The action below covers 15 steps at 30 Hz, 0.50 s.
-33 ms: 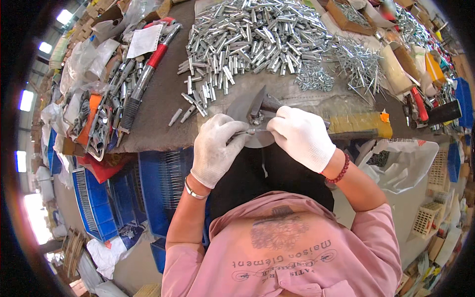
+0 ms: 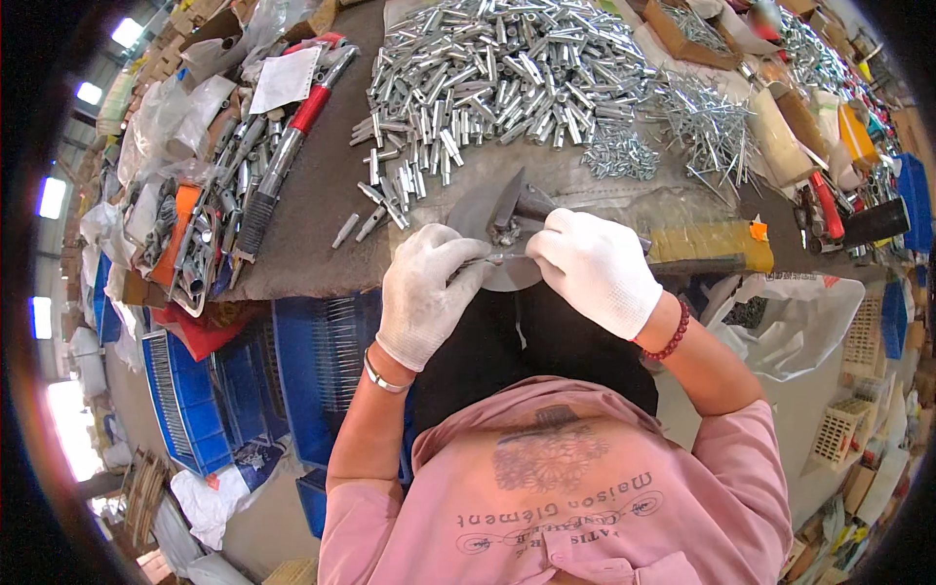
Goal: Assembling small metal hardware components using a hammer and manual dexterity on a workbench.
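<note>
White work gloves cover both my hands, which meet at the front edge of the bench. My left hand [image 2: 429,283] pinches one end of a thin metal rod [image 2: 511,257]. At the rod's other end, the fingertips of my right hand [image 2: 597,268] are pressed together on it. Just beyond the fingers, a hammer [image 2: 509,200] with a pointed dark head lies over a round grey metal plate [image 2: 468,214]. Part of the hammer's handle is hidden behind my right hand. Fingers cover most of the rod, so its full shape cannot be made out.
Beyond lies a large heap of short metal tubes [image 2: 507,73], with small pins [image 2: 621,156] and long thin nails [image 2: 707,127] to its right. A red-and-black tool [image 2: 292,141] and loose parts crowd the left. Blue bins [image 2: 185,400] stand below, left; a white sack [image 2: 795,327] right.
</note>
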### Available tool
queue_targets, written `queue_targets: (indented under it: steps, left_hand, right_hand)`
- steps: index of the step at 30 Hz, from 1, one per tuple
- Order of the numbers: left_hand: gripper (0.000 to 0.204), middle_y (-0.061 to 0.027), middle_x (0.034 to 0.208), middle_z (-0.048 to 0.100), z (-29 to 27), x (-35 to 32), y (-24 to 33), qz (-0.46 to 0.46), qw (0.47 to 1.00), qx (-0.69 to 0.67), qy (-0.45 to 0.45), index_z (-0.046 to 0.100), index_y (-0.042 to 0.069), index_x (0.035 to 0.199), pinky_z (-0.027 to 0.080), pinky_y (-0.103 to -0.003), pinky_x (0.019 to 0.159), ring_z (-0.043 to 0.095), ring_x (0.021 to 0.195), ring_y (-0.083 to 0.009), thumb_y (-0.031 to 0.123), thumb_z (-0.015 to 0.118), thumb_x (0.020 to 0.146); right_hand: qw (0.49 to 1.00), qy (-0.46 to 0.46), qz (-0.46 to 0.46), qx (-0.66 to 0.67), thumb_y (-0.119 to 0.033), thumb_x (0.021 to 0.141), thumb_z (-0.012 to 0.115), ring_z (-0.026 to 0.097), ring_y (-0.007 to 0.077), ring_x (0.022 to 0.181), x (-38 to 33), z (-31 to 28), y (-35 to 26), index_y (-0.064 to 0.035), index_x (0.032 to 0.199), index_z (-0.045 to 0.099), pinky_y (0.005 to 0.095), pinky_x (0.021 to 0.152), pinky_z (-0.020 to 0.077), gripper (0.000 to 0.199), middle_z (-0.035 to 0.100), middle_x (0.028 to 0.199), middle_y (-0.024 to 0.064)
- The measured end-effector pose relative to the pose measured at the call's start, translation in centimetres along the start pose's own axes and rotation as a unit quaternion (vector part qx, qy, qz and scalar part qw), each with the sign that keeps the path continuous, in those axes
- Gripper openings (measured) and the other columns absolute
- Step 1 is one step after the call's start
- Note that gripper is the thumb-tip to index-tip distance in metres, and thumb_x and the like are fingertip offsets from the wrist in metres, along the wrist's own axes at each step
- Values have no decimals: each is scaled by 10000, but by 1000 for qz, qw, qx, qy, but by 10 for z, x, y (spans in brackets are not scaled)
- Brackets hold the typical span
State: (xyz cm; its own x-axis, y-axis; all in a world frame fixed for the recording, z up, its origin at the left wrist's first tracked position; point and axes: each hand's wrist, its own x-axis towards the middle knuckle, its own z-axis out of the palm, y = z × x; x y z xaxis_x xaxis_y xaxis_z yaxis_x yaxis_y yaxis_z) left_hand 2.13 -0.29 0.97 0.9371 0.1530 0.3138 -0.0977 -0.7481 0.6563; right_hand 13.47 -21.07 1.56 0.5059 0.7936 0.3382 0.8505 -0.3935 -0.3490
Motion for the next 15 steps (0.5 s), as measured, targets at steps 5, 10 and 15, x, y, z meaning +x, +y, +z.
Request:
queue_targets:
  steps: [5, 10, 15]
  left_hand:
    - [133, -100, 894, 668, 1, 3, -3, 6, 1000, 3, -1, 773, 72, 934, 528, -416, 792, 661, 877, -320, 86, 822, 812]
    - [126, -105, 885, 664, 4, 2, -6, -17, 999, -30, 1, 773, 63, 918, 530, -413, 790, 665, 875, -312, 74, 824, 803]
    - [112, -107, 882, 667, 6, 1, -9, 10, 1000, -27, -2, 778, 55, 903, 532, -403, 791, 671, 878, -308, 55, 820, 799]
  right_hand:
    - [999, -33, -36, -14, -126, 844, 736, 686, 278, 833, 7, -4, 4, -129, 916, 725, 407, 718, 572, 73, 622, 893, 58]
    - [997, -42, -63, -5, -124, 842, 735, 677, 271, 832, 9, -3, 7, -127, 922, 727, 410, 719, 572, 81, 600, 885, 61]
    - [995, -38, -90, -10, -124, 864, 693, 669, 277, 825, 9, 0, 8, -132, 934, 712, 414, 715, 573, 73, 592, 889, 66]
